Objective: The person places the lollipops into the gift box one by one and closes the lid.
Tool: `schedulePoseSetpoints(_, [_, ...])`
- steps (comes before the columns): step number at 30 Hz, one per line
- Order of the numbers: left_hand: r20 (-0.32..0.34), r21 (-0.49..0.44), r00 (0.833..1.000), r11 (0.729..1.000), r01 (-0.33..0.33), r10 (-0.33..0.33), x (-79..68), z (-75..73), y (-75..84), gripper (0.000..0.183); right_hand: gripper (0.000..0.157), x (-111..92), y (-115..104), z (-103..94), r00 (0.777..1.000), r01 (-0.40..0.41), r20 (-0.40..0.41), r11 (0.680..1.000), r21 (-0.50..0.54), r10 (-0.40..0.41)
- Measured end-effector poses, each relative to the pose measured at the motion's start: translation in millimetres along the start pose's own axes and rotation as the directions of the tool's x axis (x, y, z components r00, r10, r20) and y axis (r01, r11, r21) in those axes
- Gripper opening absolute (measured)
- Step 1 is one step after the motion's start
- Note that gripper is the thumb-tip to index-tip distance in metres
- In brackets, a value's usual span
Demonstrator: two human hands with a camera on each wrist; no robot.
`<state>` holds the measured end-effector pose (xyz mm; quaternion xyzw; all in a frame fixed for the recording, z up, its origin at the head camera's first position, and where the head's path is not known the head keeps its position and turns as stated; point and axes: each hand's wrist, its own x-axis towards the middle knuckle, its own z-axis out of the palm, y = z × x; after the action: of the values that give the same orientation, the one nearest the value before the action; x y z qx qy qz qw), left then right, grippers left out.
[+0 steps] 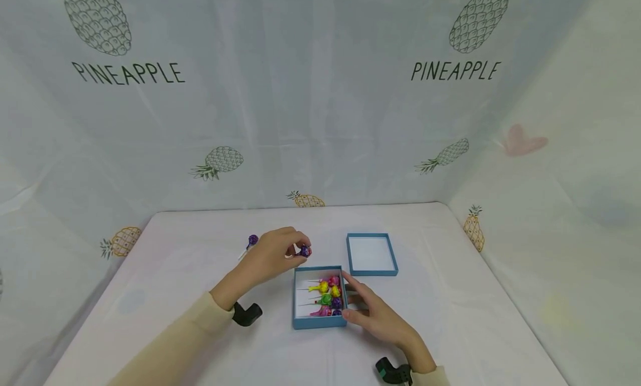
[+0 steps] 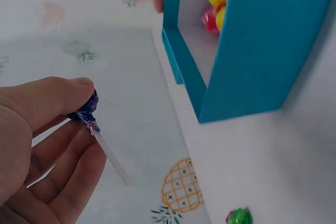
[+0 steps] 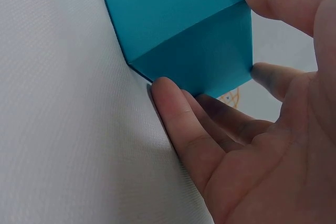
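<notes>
The biggest thing is the white table; everything else sits on it or is held over it. Think of the blue box as the middle of a clock. The left hand is at 10 o'clock, up off the table, and its thumb and fingers pinch a purple lollipop by the wrapped top. That fat end is likely easier to hold than the thin stick, which pokes out free. The right hand is near 4 o'clock, fingers spread and a little bent, touching the box's side, maybe so it can't slide. The box's open top faces up. Its lid lies at 2 o'clock, hollow side up, probably there to be out of the way. Inside the box, bright lollipops lie with tops toward 3 o'clock and sticks toward 9, perhaps to fit neatly. Another purple one lies past the left hand, at 10 o'clock.
</notes>
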<state>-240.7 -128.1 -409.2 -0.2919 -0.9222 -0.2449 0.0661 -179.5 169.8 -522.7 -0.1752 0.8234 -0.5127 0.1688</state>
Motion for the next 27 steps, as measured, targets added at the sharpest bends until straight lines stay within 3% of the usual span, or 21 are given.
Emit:
schedulePoseSetpoints(19, [0.077,-0.104,0.995,0.993,-0.06,0.068,3.7,23.0,22.0,0.026,0.079,-0.3,0.1,-2.4,0.999,0.026,0.017,1.0,0.016,-0.027])
schedulePoseSetpoints(27, [0.117,-0.131,0.992,0.991,-0.039,0.055,2.9,38.2,18.7,0.026,0.079,-1.2,-0.4,-2.1,1.0,0.023,0.016,0.999,0.021,-0.024])
